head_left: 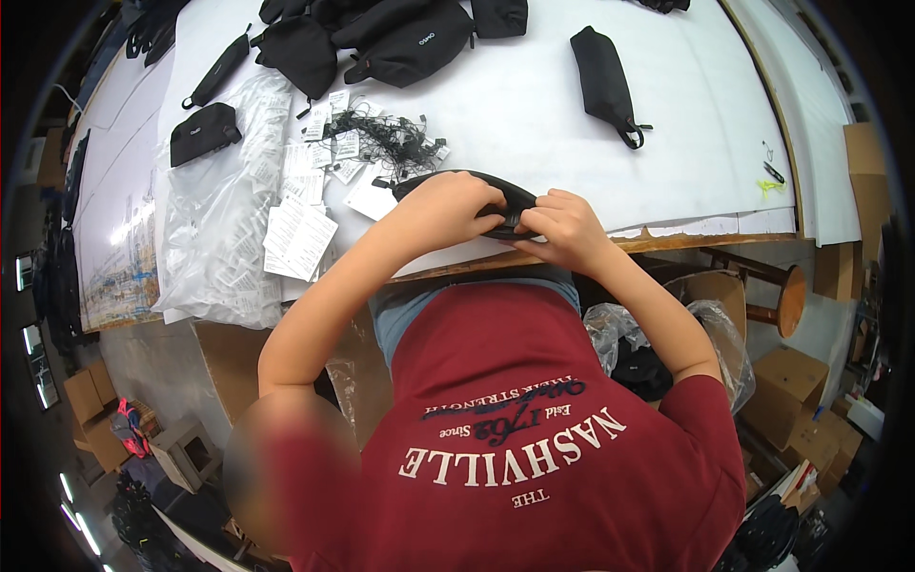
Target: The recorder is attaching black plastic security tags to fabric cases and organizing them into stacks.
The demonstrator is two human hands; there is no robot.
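Observation:
A black fabric pouch (515, 194) is held at the front edge of the white-covered table (534, 114), its opening facing me. My left hand (448, 204) grips the pouch from the left, with curled fingertips at the opening. On the other side my right hand (569, 229) is closed on the right end, thumb and fingers pinching the rim. The pouch's inside is mostly hidden by my fingers. Just beyond my left hand lie a tangle of thin black strings (386, 138) and several white paper tags (345, 145).
More black pouches (405, 48) are heaped at the far side, and a single black pouch (605, 81) lies far right. A clear plastic bag (224, 219) with printed tags covers the left, with a small black pouch (205, 132) on it. A wooden stool (789, 300) stands right.

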